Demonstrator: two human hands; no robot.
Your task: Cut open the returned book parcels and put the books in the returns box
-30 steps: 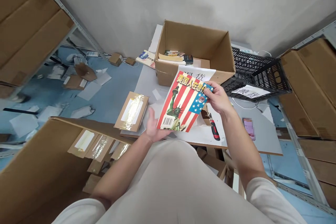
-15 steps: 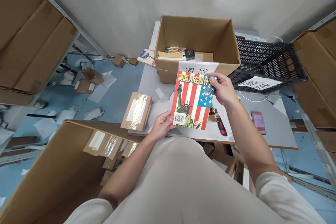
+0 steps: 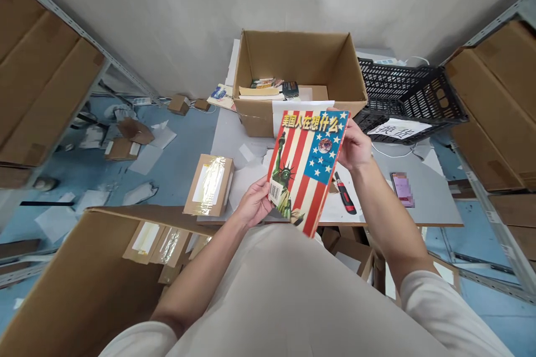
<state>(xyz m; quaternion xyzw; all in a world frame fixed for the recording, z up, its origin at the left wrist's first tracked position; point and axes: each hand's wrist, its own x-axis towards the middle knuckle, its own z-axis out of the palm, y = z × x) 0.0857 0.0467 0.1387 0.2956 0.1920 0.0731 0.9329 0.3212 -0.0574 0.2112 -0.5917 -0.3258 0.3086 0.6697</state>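
Between my hands is a book (image 3: 307,162) with a red-and-white striped cover, a starry blue patch and a green Statue of Liberty. My left hand (image 3: 256,201) pinches its left edge beside a white barcode label. My right hand (image 3: 355,145) grips the upper right edge, its fingers partly hidden behind the book. Beyond it stands an open cardboard box (image 3: 255,120) with several books inside and a white paper on its front. A red-and-black utility knife (image 3: 347,195) lies on the table (image 3: 377,184) under my right forearm.
A taped carton (image 3: 209,185) sits at the table's left. A black plastic crate (image 3: 406,95) stands right of the box, and a phone (image 3: 402,189) lies before it. Lower left, a large open box (image 3: 109,268) holds several cartons. Shelving (image 3: 486,189) flanks the right side; papers litter the floor.
The book has tilted, its lower edge swinging toward me and its right edge turning into view. My right hand has shifted behind its right edge. The whole view has moved slightly.
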